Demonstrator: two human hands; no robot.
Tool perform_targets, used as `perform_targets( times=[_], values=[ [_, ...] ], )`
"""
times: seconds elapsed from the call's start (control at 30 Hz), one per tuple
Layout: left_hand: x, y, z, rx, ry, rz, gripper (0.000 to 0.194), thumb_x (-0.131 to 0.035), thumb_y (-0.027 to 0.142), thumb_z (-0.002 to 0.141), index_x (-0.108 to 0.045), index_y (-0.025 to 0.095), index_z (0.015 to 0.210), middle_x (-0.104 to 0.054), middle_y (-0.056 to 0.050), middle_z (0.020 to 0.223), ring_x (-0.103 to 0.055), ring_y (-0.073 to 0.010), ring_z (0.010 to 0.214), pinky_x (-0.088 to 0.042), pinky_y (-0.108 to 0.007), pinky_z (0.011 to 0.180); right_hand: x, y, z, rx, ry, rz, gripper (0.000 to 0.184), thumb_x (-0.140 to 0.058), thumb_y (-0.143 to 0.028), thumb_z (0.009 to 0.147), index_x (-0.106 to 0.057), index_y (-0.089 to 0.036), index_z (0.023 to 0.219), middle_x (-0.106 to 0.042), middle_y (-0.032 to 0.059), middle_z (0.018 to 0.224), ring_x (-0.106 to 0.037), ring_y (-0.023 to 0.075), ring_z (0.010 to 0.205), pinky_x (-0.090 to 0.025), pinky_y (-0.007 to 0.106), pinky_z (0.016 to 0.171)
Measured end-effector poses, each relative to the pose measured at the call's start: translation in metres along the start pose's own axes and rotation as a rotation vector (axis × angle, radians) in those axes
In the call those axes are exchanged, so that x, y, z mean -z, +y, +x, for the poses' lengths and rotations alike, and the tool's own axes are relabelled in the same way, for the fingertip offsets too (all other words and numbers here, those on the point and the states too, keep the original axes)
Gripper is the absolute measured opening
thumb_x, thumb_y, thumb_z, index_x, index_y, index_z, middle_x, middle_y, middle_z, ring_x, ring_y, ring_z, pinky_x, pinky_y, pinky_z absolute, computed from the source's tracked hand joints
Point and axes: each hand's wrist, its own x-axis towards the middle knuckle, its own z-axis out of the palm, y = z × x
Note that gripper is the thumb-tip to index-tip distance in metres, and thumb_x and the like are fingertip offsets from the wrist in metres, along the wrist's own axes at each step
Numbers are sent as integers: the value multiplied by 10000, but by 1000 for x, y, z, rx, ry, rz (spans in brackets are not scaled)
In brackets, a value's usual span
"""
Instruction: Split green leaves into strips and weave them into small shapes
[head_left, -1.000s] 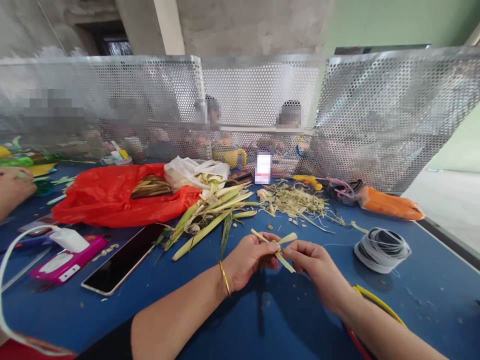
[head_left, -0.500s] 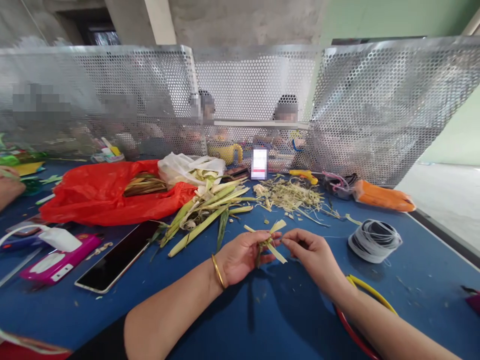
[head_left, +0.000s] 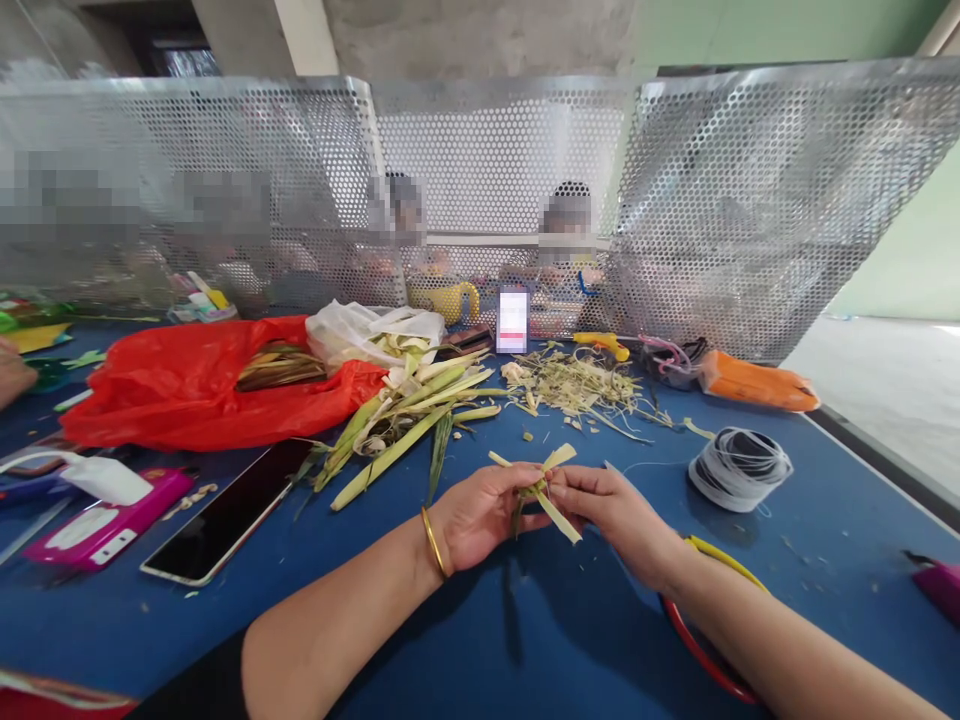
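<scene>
Pale green corn husk strips [head_left: 559, 516], crossed and bunched into a small piece, are pinched between the thumb and fingers of my left hand [head_left: 491, 508]. Close against the right side of that piece is my right hand [head_left: 600, 500], its fingertips pressed together. A thin white thread runs to this hand from the spool of thread [head_left: 739, 470] on the right. What lies right between the right fingertips is mostly hidden. Beyond my hands are a heap of corn husks [head_left: 412, 425] and a pile of husk shreds [head_left: 577, 385].
A red plastic bag [head_left: 165, 385], a dark phone [head_left: 225, 515] and a magenta power strip [head_left: 112, 520] lie left. Scissors with red and yellow handles [head_left: 701, 640] lie under my right forearm. An orange packet [head_left: 757, 382] sits far right. A perforated metal screen [head_left: 495, 150] stands behind; people sit beyond.
My right fingers drew a little away to the right of the husk piece, then came back against it. My left hand keeps its hold. The whole view has shifted slightly.
</scene>
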Motion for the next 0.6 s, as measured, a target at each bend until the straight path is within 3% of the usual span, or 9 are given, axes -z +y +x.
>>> perform_targets(
  times=[0.13,0.27,0.43,0.53,0.6],
  values=[
    [-2,1,1,-63,177,97,215,-751,247,676,-662,141,840,-653,-31,809,-602,-118,714,-487,-236,655,7,-4,0,58,66,-64,258,-590,-381,808,-549,-179,653,-453,-44,566,-406,102,550,-318,236,559],
    [-6,0,1,-145,318,275,286,-783,314,618,-648,139,799,-594,18,682,-518,-75,523,-426,-211,511,8,-3,-1,168,96,-382,264,-492,-348,868,-524,-196,655,-457,-40,567,-427,119,563,-326,248,571],
    [-6,1,-1,-187,345,505,270,-752,368,618,-635,140,702,-505,48,538,-427,-64,433,-263,-200,393,8,-3,-4,419,342,-889,212,-510,-281,873,-542,-206,678,-531,0,719,-480,130,627,-349,254,584],
    [-7,1,-1,-174,338,554,254,-739,361,622,-646,141,707,-510,45,540,-394,-53,420,-208,-202,389,11,-4,-5,433,451,-916,160,-526,-281,876,-580,-208,745,-552,10,751,-523,141,653,-397,260,613],
    [-7,2,-2,-155,345,552,249,-735,357,618,-645,141,704,-508,44,542,-384,-49,418,-189,-201,391,13,-5,-4,475,502,-905,119,-535,-287,879,-618,-208,909,-597,48,893,-574,179,797,-438,281,686]
  ],
)
